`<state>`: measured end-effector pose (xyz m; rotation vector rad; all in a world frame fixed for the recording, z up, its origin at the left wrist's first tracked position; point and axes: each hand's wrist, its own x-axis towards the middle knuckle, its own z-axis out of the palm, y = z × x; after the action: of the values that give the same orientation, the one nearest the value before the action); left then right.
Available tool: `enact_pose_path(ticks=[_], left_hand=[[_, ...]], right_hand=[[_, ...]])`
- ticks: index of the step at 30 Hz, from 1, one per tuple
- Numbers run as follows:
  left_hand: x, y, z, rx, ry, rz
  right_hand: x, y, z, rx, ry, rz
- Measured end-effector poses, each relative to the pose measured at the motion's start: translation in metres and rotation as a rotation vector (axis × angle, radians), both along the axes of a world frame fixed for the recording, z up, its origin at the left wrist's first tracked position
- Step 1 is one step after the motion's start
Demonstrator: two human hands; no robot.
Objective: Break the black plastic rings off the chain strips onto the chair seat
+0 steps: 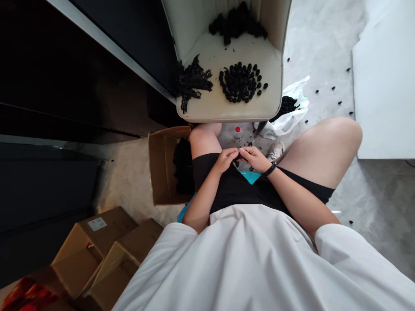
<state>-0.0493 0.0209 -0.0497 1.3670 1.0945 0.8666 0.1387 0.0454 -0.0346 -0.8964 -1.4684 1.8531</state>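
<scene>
A small black part (237,159) is pinched between the fingertips of the left hand (226,159) and the right hand (255,158), which meet over the lap between the knees. Both sets of fingers are curled closed around it; whether one piece or two are being pressed together cannot be told, as the part is too small and partly covered. A dark band (269,169) is worn on the right wrist.

Ahead of the hands, a pale chair seat (223,110) is used as a work surface. On it, a tidy cluster of small black rings (240,82) is laid out in the middle, a tangled heap of black pieces (192,82) lies at its left edge, and a further black heap (238,21) is piled at the back. Judged from these piles, a good share appears sorted, while plenty seems left.

An open cardboard box (162,166) holding more black material stands by the left knee. A white plastic bag (292,110) with black parts lies right of the chair, and stray black pieces (333,88) are scattered over the floor. A small bottle (238,134) stands under the seat edge.
</scene>
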Motion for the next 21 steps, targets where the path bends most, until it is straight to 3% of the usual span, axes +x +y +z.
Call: enact_pose_path(ticks=[3,5,8,14,21], left_hand=[[0.004,0.001,0.006,0.257,0.251,0.213],[0.007,0.0,0.009,0.326,0.37,0.281],[0.01,-0.004,0.009,0.255,0.397,0.158],[0.009,-0.005,0.008,-0.047,0.151,0.034],[-0.002,0.0,0.01,-0.072,0.057,-0.051]], right_hand=[[0.001,0.0,-0.002,-0.008,-0.035,-0.077],[0.0,-0.001,-0.005,-0.042,-0.013,-0.117],[-0.002,-0.003,-0.01,-0.073,0.026,-0.119],[-0.004,-0.007,-0.013,-0.118,0.078,-0.034],[-0.004,-0.008,-0.019,-0.16,0.158,-0.02]])
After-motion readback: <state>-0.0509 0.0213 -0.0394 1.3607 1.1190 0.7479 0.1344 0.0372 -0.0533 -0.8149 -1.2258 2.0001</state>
